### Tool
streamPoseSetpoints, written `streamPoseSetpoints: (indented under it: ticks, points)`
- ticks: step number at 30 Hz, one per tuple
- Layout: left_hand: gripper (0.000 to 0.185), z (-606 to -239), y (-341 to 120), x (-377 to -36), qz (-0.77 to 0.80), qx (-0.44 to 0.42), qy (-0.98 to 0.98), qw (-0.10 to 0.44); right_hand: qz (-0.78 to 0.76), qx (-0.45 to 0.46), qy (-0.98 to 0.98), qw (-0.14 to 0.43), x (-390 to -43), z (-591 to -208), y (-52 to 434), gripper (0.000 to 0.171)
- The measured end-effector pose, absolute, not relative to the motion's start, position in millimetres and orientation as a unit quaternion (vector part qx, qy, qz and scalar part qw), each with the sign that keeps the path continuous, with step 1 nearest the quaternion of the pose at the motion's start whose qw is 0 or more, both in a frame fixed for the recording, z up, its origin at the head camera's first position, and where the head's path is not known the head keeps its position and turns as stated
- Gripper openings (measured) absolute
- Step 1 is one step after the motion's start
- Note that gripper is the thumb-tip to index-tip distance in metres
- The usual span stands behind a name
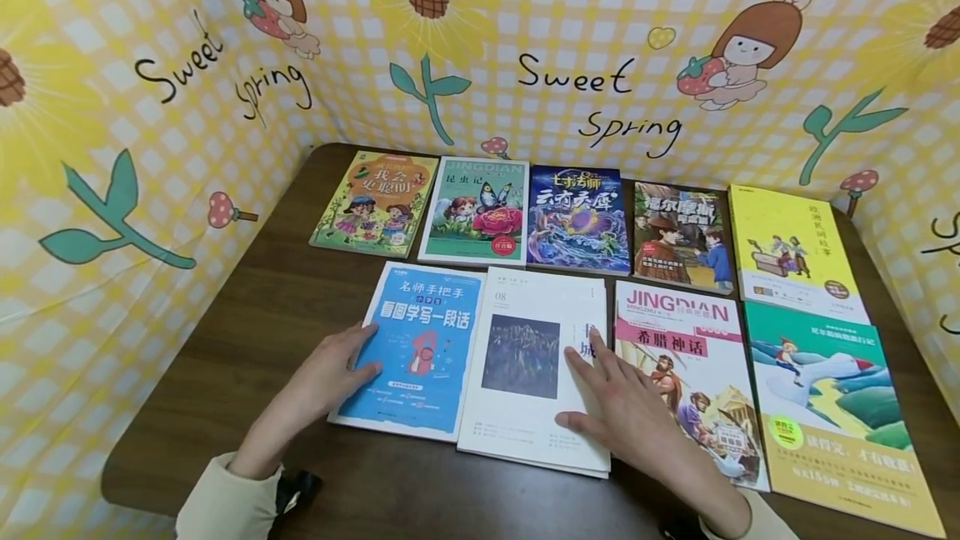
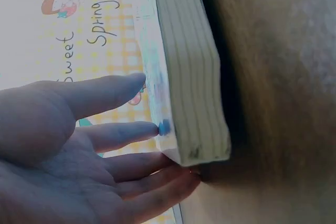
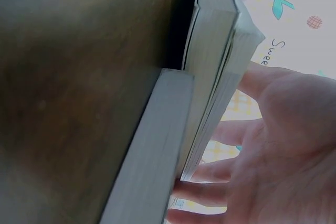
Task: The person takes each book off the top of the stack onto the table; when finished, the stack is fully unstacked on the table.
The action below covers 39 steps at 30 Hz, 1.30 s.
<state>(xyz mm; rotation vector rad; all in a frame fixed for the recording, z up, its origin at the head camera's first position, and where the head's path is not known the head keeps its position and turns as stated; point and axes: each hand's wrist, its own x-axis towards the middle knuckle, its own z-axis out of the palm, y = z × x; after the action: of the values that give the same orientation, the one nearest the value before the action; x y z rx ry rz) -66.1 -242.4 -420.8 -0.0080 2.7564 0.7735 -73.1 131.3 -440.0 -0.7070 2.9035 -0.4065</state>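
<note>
Ten books lay in two rows on the brown bench [image 1: 247, 332]. The left hand [image 1: 326, 377], fingers straight and relaxed, touched the left edge of the blue book [image 1: 420, 357] at the near row's left end. The right hand [image 1: 637, 419] lay flat, fingers spread, on the white book [image 1: 517, 365] just beside it, overlapping the neighbouring Greek-myths book [image 1: 686, 357]. A yellow checked cloth [image 1: 480, 48] enclosed the bench.

Blue book [image 1: 417, 352]: thick paperback, light-blue cover with white Chinese title, lying flat face up, immediately left of the white book, edges touching.

White book [image 1: 525, 369]: white cover with dark square picture, flat, face up, front row, slightly overlapping blue book's edge.
</note>
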Motion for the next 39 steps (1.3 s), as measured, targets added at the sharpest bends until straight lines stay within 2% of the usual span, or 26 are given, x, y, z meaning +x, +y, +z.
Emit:
streamPoseSetpoints:
  ticks: [5, 10, 21, 30, 39]
  points:
    - [0.069, -424, -229, -61, 0.207, 0.007, 0.968, 0.139, -0.136, -0.234, 0.961, 0.059, -73, -441, 133, 0.081]
    - [0.066, -424, -209, -54, 0.181, 0.053, 0.976, 0.113, -0.146, -0.235, 0.959, 0.058, -72, -441, 134, 0.079]
    - [0.071, -427, -172, -53, 0.272, 0.126, 0.941, 0.16, -0.157, -0.23, 0.958, 0.075, -73, -442, 137, 0.079]
    - [0.072, -428, -157, -58, 0.327, 0.122, 0.917, 0.196, -0.224, -0.215, 0.943, 0.12, -71, -442, 154, 0.082]
    - [0.067, -430, -149, -63, 0.387, 0.125, 0.892, 0.197, -0.234, -0.228, 0.933, 0.149, -74, -443, 164, 0.093]
